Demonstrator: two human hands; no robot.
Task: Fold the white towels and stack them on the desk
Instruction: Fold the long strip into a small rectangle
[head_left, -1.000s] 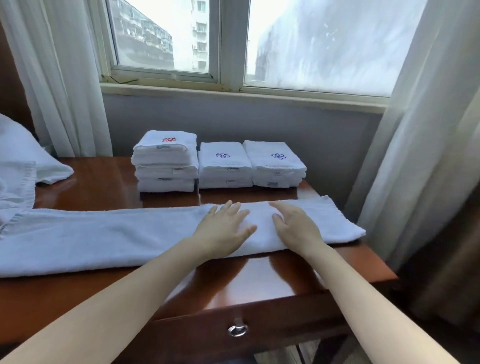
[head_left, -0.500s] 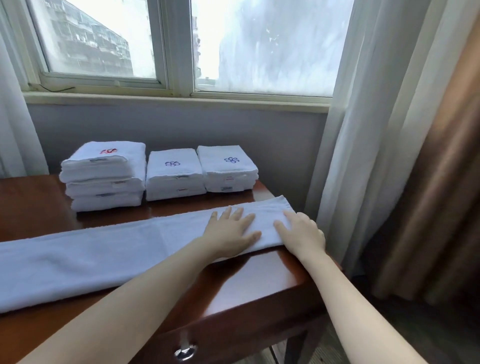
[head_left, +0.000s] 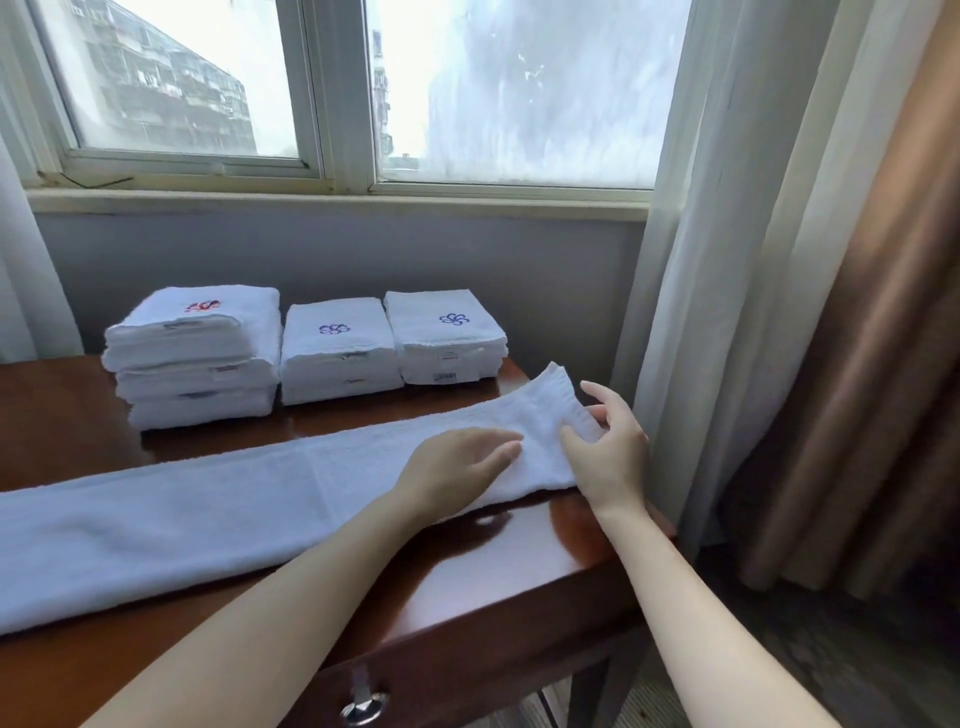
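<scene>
Fingers (head_left: 574, 449) of right hand (head_left: 613, 457) pinch towel (head_left: 208, 514) end; left hand (head_left: 457, 467) fingers flat; labels (head_left: 445, 376) illegible.

Both bare forearms reach forward from the lower edge of the view. The left hand (head_left: 457, 467) lies palm down, fingers straight and together, pressing on the white towel (head_left: 208, 514). Just beside it, the right hand (head_left: 610, 452) pinches the towel's raised end between thumb and curled fingers.
</scene>
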